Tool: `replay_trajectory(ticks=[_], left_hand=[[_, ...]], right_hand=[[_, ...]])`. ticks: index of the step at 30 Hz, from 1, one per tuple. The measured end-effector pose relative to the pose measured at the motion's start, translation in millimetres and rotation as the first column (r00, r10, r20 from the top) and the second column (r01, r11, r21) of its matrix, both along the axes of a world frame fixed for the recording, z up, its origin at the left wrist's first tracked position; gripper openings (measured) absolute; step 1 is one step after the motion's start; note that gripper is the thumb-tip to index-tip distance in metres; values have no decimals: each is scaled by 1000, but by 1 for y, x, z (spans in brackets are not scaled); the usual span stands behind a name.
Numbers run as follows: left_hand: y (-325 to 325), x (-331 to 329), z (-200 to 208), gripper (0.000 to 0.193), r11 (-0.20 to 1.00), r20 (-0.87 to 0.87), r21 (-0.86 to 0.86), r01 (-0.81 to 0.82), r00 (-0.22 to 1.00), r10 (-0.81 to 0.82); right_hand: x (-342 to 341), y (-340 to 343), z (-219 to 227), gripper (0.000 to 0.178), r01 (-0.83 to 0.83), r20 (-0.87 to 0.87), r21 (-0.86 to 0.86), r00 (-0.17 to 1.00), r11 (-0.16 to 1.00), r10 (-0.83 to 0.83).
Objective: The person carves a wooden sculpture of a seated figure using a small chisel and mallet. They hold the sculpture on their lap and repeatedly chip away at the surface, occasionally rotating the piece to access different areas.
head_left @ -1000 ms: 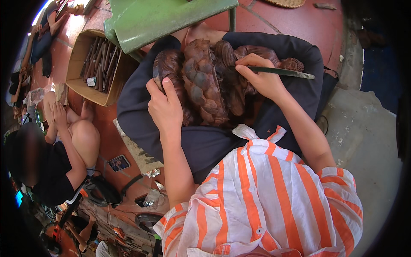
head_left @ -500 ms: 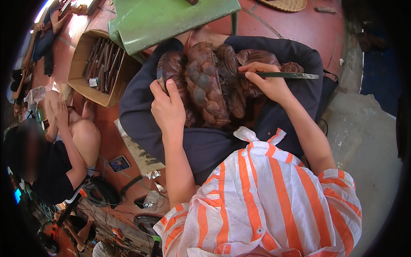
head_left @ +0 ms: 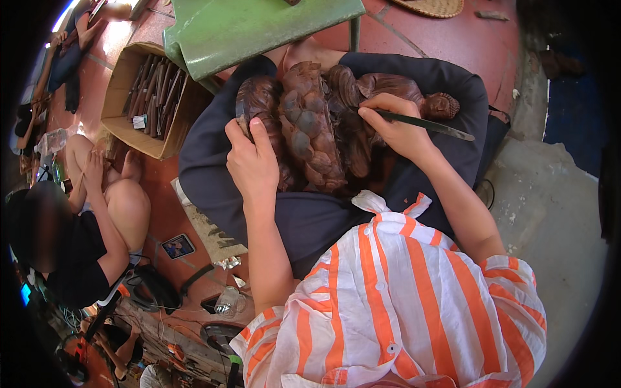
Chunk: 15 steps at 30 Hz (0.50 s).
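Note:
A dark brown carved wooden statue (head_left: 313, 123) lies on its side across my lap, its curly-haired head at the right and rounded, petal-like bumps on its middle. My left hand (head_left: 254, 155) grips the statue's left end, thumb on top and fingers curled around the rim. In my right hand (head_left: 396, 126) is a slim, flat, dark carving tool (head_left: 436, 125), pinched near its left end. Its long free end points right, past the statue's neck. The working tip is hidden by my fingers, close to the statue's carved folds, so I cannot tell whether it touches.
Beyond my knees stands a green stool (head_left: 265, 32). A cardboard box (head_left: 110, 119) full of thin tool handles sits at the left. Another person (head_left: 84, 239) sits on the tiled floor at the left, near a phone-like tablet (head_left: 178, 246). A clear cup (head_left: 229, 301) stands nearby.
The tool's free end has swung down toward me, and my right hand has turned slightly with it. The statue's head now shows more fully. My left hand keeps its hold.

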State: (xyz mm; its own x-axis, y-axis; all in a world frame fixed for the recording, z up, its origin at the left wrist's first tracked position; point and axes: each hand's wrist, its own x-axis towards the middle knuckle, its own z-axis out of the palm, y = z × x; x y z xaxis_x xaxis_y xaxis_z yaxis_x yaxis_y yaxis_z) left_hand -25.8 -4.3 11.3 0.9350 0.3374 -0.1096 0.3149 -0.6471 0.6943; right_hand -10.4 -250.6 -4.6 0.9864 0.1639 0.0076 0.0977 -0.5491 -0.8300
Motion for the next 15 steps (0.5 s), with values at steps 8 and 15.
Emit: replay_trajectory(ticks=[8,15], left_hand=[[1,1,-2,38,1000,23,7,9,1000,-9],[1,0,0,38,1000,-6,2,2,1000,-2]], right_hand=[[-7,3,5,16,102,-136,68,986,992,-92],[-13,9,-2,15,126,15,59,992,990,-127]])
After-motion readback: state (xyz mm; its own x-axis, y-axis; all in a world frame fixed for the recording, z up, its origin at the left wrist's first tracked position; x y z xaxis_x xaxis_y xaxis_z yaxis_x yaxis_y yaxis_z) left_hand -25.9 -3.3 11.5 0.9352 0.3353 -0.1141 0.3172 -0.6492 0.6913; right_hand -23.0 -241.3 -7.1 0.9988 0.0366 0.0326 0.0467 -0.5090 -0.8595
